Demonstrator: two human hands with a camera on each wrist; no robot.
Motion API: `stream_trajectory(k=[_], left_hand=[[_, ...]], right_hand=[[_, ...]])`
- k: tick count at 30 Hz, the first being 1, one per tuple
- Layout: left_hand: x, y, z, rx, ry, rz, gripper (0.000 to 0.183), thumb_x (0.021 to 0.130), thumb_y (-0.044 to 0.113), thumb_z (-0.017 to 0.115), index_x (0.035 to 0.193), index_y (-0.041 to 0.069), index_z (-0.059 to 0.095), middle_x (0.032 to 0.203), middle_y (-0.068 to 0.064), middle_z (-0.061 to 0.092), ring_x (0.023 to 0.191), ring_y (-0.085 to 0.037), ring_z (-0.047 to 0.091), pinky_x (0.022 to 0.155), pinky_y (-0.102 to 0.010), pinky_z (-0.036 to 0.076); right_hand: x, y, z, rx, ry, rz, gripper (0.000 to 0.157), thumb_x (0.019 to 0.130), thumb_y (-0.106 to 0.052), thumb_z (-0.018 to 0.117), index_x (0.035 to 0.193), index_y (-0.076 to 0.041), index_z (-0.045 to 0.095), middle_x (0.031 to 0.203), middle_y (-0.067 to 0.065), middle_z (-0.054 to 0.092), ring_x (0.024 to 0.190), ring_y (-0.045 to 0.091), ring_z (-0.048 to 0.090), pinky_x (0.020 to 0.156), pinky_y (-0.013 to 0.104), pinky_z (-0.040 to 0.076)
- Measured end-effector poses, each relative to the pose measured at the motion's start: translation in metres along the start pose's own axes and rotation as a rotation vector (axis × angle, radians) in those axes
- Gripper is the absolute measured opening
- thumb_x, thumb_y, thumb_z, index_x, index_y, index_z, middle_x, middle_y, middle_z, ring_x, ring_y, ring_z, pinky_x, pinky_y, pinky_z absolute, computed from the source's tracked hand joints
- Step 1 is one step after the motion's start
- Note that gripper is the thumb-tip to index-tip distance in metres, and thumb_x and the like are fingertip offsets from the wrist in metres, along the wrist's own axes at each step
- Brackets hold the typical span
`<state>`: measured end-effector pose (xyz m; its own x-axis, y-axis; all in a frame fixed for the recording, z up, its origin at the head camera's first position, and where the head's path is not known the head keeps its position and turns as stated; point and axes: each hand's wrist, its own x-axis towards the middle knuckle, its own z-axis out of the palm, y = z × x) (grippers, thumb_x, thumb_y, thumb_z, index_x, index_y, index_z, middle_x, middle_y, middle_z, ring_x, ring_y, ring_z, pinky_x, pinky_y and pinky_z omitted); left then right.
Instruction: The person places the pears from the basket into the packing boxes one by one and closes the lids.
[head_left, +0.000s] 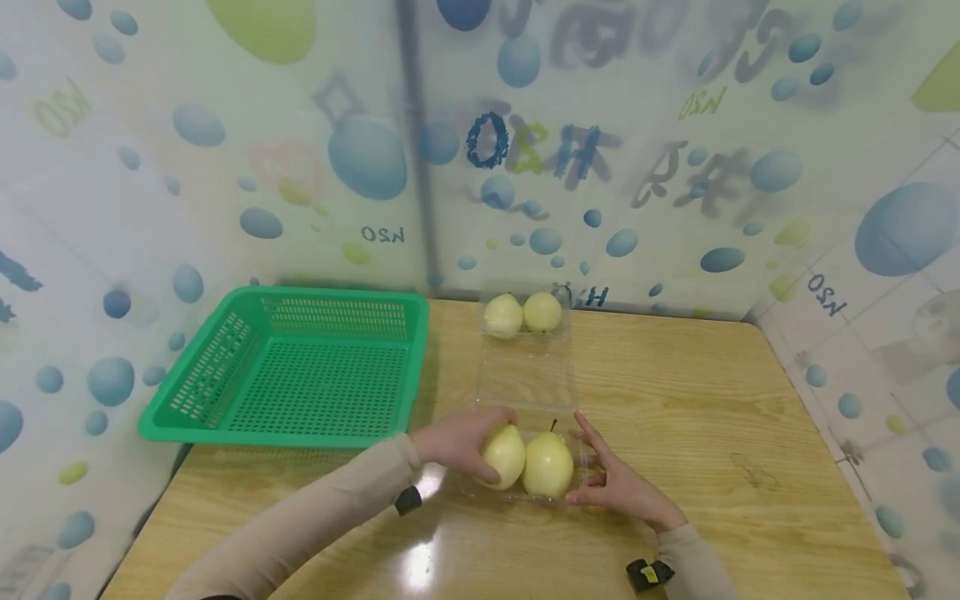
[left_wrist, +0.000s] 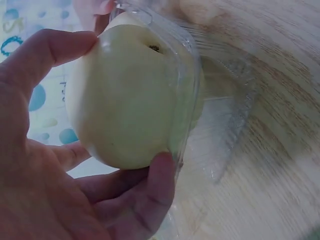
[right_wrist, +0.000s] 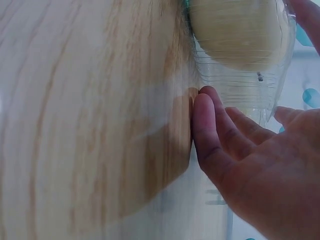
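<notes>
Two pale yellow-green pears sit side by side in a clear plastic clamshell box [head_left: 517, 498] at the front of the table. My left hand [head_left: 461, 446] holds the left pear [head_left: 504, 457], thumb and fingers spread around its sides; in the left wrist view, the same pear [left_wrist: 125, 100] stands against the box's clear rim [left_wrist: 192, 95]. The right pear [head_left: 548, 465] has its dark stem up. My right hand [head_left: 618, 483] is at the right end of the box, its fingers extended along the clear wall [right_wrist: 235, 90]. The box's transparent lid [head_left: 525, 379] lies folded back behind it.
Two more pears [head_left: 522, 314] sit in clear plastic at the table's back edge, by the patterned wall [head_left: 645, 167]. A green slotted basket [head_left: 322, 383] with nothing in it stands at the left. Bare wooden table [head_left: 697, 400] extends to the right.
</notes>
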<state>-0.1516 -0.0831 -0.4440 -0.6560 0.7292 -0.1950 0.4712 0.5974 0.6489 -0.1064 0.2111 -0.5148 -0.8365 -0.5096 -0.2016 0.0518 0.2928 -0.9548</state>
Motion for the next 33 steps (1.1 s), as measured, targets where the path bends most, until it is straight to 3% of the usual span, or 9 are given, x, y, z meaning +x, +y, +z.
stream_trajectory(k=[9, 18, 26, 33], left_hand=[[0.005, 0.001, 0.006, 0.045, -0.019, -0.024, 0.076, 0.066, 0.021, 0.086, 0.13, 0.006, 0.048, 0.107, -0.006, 0.063, 0.087, -0.015, 0.059, 0.072, -0.026, 0.049], [0.01, 0.004, 0.011, 0.216, -0.035, -0.071, 0.075, 0.066, 0.028, 0.087, 0.129, 0.011, 0.049, 0.099, -0.01, 0.068, 0.079, -0.02, 0.063, 0.062, -0.029, 0.05], [0.012, 0.004, 0.009, 0.184, -0.072, -0.081, 0.076, 0.068, 0.029, 0.087, 0.129, 0.007, 0.048, 0.103, -0.01, 0.066, 0.086, -0.022, 0.064, 0.071, -0.029, 0.051], [0.009, 0.001, 0.009, 0.167, -0.044, -0.055, 0.076, 0.071, 0.031, 0.085, 0.132, 0.004, 0.049, 0.118, -0.013, 0.06, 0.102, -0.026, 0.059, 0.084, -0.034, 0.051]], right_hand=[[-0.001, -0.001, 0.001, 0.02, -0.023, -0.025, 0.114, 0.082, -0.013, 0.078, 0.155, -0.026, -0.008, 0.155, 0.028, 0.001, 0.13, 0.051, 0.029, 0.088, 0.035, 0.05], [0.0, -0.002, 0.001, 0.02, -0.03, -0.044, 0.114, 0.082, -0.012, 0.078, 0.155, -0.024, -0.009, 0.155, 0.029, -0.001, 0.128, 0.052, 0.031, 0.089, 0.036, 0.051], [-0.001, -0.002, 0.001, 0.025, -0.038, -0.036, 0.115, 0.082, -0.012, 0.078, 0.155, -0.025, -0.01, 0.156, 0.028, -0.002, 0.13, 0.051, 0.03, 0.091, 0.036, 0.05], [-0.003, -0.003, 0.002, 0.013, -0.026, -0.033, 0.115, 0.082, -0.013, 0.078, 0.155, -0.026, -0.009, 0.155, 0.029, -0.002, 0.129, 0.052, 0.029, 0.089, 0.037, 0.051]])
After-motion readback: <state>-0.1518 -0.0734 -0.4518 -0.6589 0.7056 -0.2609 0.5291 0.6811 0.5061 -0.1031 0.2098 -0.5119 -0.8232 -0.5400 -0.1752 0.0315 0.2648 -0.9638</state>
